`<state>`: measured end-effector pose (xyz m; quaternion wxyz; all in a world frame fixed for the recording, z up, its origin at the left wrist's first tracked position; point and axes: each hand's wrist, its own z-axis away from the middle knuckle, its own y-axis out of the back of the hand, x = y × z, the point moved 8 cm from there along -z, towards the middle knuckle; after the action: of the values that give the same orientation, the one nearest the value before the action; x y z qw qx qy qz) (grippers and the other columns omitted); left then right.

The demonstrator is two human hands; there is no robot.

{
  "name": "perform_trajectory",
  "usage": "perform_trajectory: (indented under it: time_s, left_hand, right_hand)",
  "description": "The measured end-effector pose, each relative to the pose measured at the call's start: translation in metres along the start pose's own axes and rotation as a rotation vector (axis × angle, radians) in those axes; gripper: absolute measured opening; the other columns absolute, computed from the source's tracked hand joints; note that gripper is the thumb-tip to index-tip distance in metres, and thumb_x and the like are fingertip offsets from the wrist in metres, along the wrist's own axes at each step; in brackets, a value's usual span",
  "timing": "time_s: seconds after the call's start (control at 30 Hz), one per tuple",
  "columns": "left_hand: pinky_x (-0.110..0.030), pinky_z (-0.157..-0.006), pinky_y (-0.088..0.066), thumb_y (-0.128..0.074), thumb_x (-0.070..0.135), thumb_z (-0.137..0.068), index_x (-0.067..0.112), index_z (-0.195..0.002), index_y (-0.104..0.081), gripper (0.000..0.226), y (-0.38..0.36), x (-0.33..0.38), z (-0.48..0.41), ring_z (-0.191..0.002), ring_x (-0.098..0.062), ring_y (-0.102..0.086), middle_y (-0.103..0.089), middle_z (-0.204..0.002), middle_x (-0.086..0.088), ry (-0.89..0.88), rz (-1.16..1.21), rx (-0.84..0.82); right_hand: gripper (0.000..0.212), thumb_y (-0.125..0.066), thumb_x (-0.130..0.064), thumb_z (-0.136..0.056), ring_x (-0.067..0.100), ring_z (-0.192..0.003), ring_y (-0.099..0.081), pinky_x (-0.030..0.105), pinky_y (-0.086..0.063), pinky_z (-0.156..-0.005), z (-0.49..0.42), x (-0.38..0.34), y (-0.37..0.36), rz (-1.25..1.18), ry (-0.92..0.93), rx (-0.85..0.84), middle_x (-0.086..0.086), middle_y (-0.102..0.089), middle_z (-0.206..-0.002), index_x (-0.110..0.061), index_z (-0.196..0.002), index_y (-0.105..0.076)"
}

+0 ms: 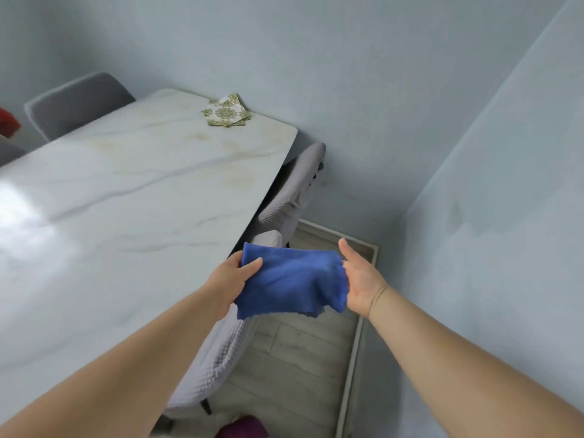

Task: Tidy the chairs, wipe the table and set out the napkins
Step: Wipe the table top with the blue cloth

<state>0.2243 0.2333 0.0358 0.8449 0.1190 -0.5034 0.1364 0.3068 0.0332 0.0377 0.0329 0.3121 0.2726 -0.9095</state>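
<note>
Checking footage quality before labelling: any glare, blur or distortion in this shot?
Head view: bright glare washes out the near-left of the table; wide-angle distortion bends its edges and the wall; the blue cloth looks slightly soft; the pattern on the napkins is readable.

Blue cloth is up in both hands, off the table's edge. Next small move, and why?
Probably lower the blue wiping cloth onto the white marble-look tabletop with the left hand, which grips one end; the right hand is at the other end. The cloth hangs in the air past the table's edge, and yellowish stains show on the top.
</note>
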Motion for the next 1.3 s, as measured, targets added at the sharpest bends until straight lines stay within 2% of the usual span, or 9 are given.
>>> perform_trajectory:
  time_s: [0.07,0.2,0.3,0.47,0.6,1.0,1.13,1.23,1.3]
  left_hand:
    - [-0.046,-0.093,-0.051,-0.058,0.039,-0.091,0.03,-0.115,-0.058,0.026,0.009,0.008,-0.023,-0.102,-0.024,-0.063,-0.067,-0.108,0.002,-0.012,-0.036,0.074]
    - [-0.038,-0.08,-0.054,-0.047,0.034,-0.096,0.03,-0.111,-0.055,0.018,0.021,0.017,-0.078,-0.095,-0.021,-0.064,-0.067,-0.101,0.002,-0.035,-0.058,0.151]
    - [-0.027,-0.067,-0.049,-0.04,0.03,-0.099,0.031,-0.109,-0.054,0.017,0.027,0.022,-0.118,-0.092,-0.016,-0.064,-0.066,-0.1,0.004,-0.049,-0.024,0.203]
    - [-0.034,-0.081,-0.051,-0.038,0.031,-0.099,0.032,-0.11,-0.052,0.018,0.043,0.024,-0.175,-0.094,-0.016,-0.062,-0.065,-0.099,0.008,0.006,-0.016,0.3]
    - [-0.039,-0.087,-0.05,-0.037,0.035,-0.099,0.034,-0.109,-0.051,0.017,0.067,0.026,-0.207,-0.091,-0.016,-0.062,-0.066,-0.097,0.007,0.062,-0.027,0.386]
    - [-0.03,-0.054,-0.041,-0.034,0.037,-0.1,0.03,-0.128,-0.037,0.029,0.099,0.004,-0.246,-0.065,-0.019,-0.057,-0.061,-0.078,-0.003,0.233,-0.096,0.65]
    - [-0.031,-0.075,-0.04,-0.036,0.047,-0.097,0.029,-0.149,-0.014,0.058,0.114,-0.031,-0.261,-0.099,-0.029,-0.057,-0.051,-0.127,-0.011,0.482,-0.198,0.671]
    - [-0.039,-0.093,-0.039,-0.035,0.048,-0.097,0.031,-0.148,-0.016,0.057,0.131,-0.043,-0.264,-0.12,-0.031,-0.047,-0.035,-0.139,-0.008,0.56,-0.28,0.768]
    - [-0.039,-0.101,-0.035,-0.036,0.046,-0.097,0.031,-0.146,-0.023,0.053,0.14,-0.04,-0.265,-0.125,-0.027,-0.04,-0.033,-0.14,-0.005,0.557,-0.388,0.849]
  right_hand:
    - [0.063,-0.083,-0.021,-0.07,0.031,-0.112,-0.064,0.042,-0.047,-0.102,-0.028,-0.016,-0.006,0.148,0.009,0.037,0.016,-0.066,-0.121,-0.002,-0.126,-0.061]
    - [0.039,-0.063,0.004,-0.086,0.028,-0.102,-0.065,0.042,-0.052,-0.092,-0.096,-0.064,-0.019,0.515,0.155,0.202,0.01,-0.068,-0.113,-0.011,-0.121,-0.058]
    - [0.04,-0.054,-0.007,-0.093,0.02,-0.109,-0.058,0.037,-0.047,-0.095,-0.14,-0.099,-0.041,0.799,0.279,0.226,-0.005,-0.061,-0.121,-0.023,-0.129,-0.053]
    - [0.037,-0.042,-0.018,-0.1,0.016,-0.101,-0.055,0.027,-0.041,-0.083,-0.195,-0.14,-0.082,1.244,0.478,0.237,-0.005,-0.062,-0.119,-0.029,-0.135,-0.05]
    - [0.034,-0.035,-0.021,-0.101,0.021,-0.089,-0.056,0.036,-0.049,-0.078,-0.245,-0.159,-0.118,1.483,0.603,0.194,0.0,-0.065,-0.104,-0.032,-0.13,-0.05]
    - [0.044,-0.032,-0.029,-0.1,0.032,-0.091,-0.06,0.038,-0.05,-0.074,-0.383,-0.144,-0.181,2.174,0.659,-0.173,0.004,-0.057,-0.119,-0.034,-0.143,-0.024]
    - [0.067,-0.022,-0.061,-0.096,0.029,-0.136,-0.032,0.048,-0.031,-0.106,-0.441,-0.14,-0.168,2.316,0.48,-0.176,0.003,-0.015,-0.158,-0.033,-0.152,0.003]
    - [0.073,0.001,-0.074,-0.084,0.021,-0.149,0.006,0.054,-0.001,-0.115,-0.457,-0.112,-0.178,2.448,0.668,-0.642,-0.005,0.009,-0.162,-0.043,-0.15,0.002]
    - [0.062,-0.009,-0.07,-0.089,0.021,-0.149,-0.001,0.053,-0.001,-0.113,-0.447,-0.085,-0.181,2.446,0.874,-1.11,-0.009,-0.006,-0.162,-0.048,-0.148,-0.015]
